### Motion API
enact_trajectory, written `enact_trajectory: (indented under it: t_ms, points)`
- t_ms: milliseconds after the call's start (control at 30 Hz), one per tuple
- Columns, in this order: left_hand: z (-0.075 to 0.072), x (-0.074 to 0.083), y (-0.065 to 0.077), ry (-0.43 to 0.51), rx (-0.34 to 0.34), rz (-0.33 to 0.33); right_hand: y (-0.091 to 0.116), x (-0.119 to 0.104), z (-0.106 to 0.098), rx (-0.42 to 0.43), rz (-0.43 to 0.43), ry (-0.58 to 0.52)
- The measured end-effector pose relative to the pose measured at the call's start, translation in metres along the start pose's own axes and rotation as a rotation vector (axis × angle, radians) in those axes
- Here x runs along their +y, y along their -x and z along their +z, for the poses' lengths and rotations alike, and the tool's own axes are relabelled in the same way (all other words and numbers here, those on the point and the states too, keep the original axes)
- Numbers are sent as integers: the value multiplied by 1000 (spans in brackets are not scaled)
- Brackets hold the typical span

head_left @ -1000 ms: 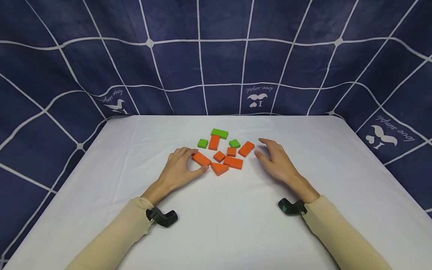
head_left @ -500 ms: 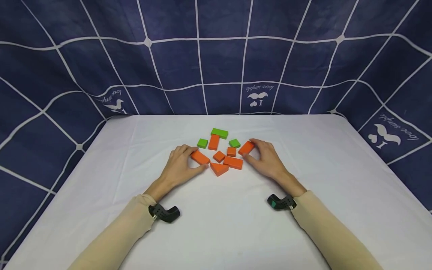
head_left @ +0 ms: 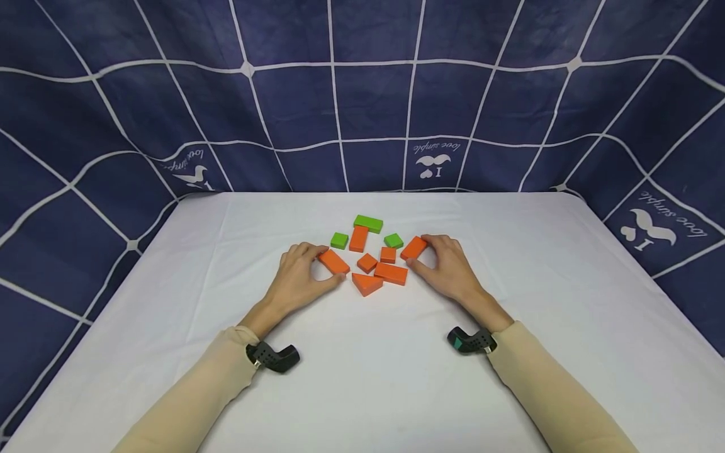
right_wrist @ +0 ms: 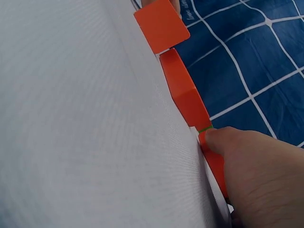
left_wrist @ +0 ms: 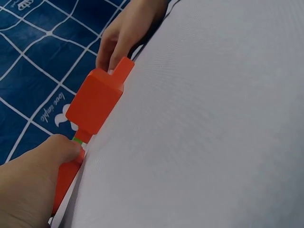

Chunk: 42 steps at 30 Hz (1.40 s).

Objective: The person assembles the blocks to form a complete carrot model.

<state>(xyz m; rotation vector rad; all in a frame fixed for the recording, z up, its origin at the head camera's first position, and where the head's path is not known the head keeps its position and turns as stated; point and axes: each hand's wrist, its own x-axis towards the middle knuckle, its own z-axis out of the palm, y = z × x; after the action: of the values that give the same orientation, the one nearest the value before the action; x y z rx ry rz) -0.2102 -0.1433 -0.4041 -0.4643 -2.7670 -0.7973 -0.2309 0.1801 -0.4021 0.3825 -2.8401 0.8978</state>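
My left hand (head_left: pixel 297 277) holds an orange rectangular block (head_left: pixel 334 262) lengthwise, fingertips at its far end and thumb at its near end. In the left wrist view the thumb covers part of that block (left_wrist: pixel 65 185). On the other side, my right hand (head_left: pixel 450 267) grips a second orange rectangular block (head_left: pixel 413 248) the same way; the right wrist view shows the thumb against this block (right_wrist: pixel 215 164). Between the hands lie an orange triangular block (head_left: pixel 367 284), another orange rectangular block (head_left: pixel 391 274) and two small orange blocks (head_left: pixel 367 263). Both held blocks appear to rest on the table.
Farther back, a green bar (head_left: pixel 368 223) lies crosswise beyond an upright-pointing orange rectangle (head_left: pixel 359 239). Small green blocks flank it, one at left (head_left: pixel 339 240), one at right (head_left: pixel 393 241). White cloth covers the table (head_left: pixel 362 377); a dark blue gridded curtain (head_left: pixel 374 107) surrounds it.
My right hand has moved left and taken hold of the right orange block. The left hand's block has shifted slightly left, away from the triangular block.
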Motion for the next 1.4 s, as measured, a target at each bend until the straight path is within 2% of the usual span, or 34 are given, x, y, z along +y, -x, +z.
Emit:
enact_trajectory:
  t_ms: [467, 667, 800, 933, 1067, 1200, 1400]
  points:
    - [-4, -1, -1, 63, -5, 32, 3, 1, -3, 46, 0, -59]
    - [-12, 9, -4, 126, 5, 42, 3, 2, -6, 44, 16, -82]
    - [-18, 19, -4, 164, -16, 63, 3, 2, -6, 50, 15, -92]
    - [-20, 32, 1, 183, -47, 113, 3, 3, -5, 69, 14, -110]
    - [-19, 44, 7, 231, -68, 201, 7, 1, -5, 82, 19, -165]
    - [-17, 54, 14, 274, -100, 276, 15, -2, -5, 58, 20, -225]
    - [-12, 66, 26, 282, -168, 359, 29, -7, -6, 34, -17, -267]
